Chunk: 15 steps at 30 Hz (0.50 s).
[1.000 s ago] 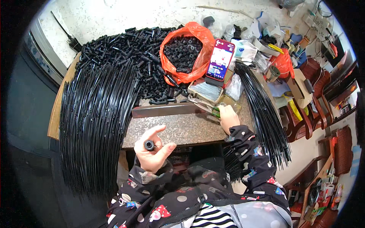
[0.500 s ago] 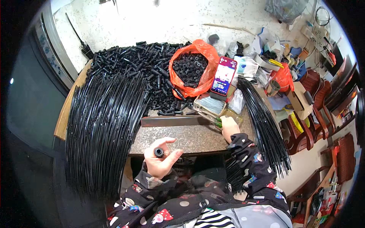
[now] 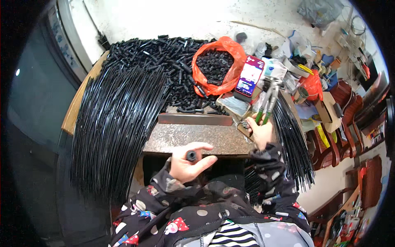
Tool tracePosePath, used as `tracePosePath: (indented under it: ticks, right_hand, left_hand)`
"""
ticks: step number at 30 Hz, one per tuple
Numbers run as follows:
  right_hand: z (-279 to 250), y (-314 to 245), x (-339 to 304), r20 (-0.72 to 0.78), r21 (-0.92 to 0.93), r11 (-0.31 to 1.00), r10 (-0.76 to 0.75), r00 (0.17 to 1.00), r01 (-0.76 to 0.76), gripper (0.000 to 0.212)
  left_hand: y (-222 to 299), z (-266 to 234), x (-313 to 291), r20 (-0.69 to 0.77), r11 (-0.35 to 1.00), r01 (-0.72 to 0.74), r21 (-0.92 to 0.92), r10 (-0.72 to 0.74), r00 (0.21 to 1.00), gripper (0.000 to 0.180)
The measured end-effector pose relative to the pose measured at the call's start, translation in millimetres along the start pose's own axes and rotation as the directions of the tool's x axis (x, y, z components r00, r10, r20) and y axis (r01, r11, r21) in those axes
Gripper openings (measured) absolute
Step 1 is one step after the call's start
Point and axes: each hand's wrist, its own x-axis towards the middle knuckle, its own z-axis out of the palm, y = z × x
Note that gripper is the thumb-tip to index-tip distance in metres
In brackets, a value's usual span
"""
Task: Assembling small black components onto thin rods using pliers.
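My left hand is in front of the table's near edge, its lower fingers curled round a short black plastic tube. The tube's open end faces up, while thumb and forefinger stretch out to the right. At the table's right side, my right hand grips green-handled pliers, jaws pointing away from me. Its fingertips reach down to small metal pieces beside a shallow clear box; whether they pinch one I cannot tell.
Long black rods cover the left side, with another bundle at the right. Behind a metal bar lie heaped black tubes. An orange bag of small black parts stands beside a propped phone.
The pliers have been lifted and swung from pointing left to pointing away from me. My right hand has moved to the small metal pieces. My left hand still holds the tube.
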Motion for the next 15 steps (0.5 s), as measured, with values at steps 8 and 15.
tracePosePath:
  ticks: [8,15]
  right_hand:
    - [57.2,-77.7,-113.5,0.29,0.57,0.803,0.001,0.957,-0.174,0.015]
    - [66.5,-84.9,-123.7,0.285,0.545,0.827,-0.022,0.958,-0.143,0.02]
  left_hand:
    - [9.2,28.7,11.0,-0.014,0.992,0.025,-0.125,-0.027,1.0,0.057]
    - [15.0,21.6,1.7,-0.036,0.982,0.058,-0.179,-0.065,0.997,0.061]
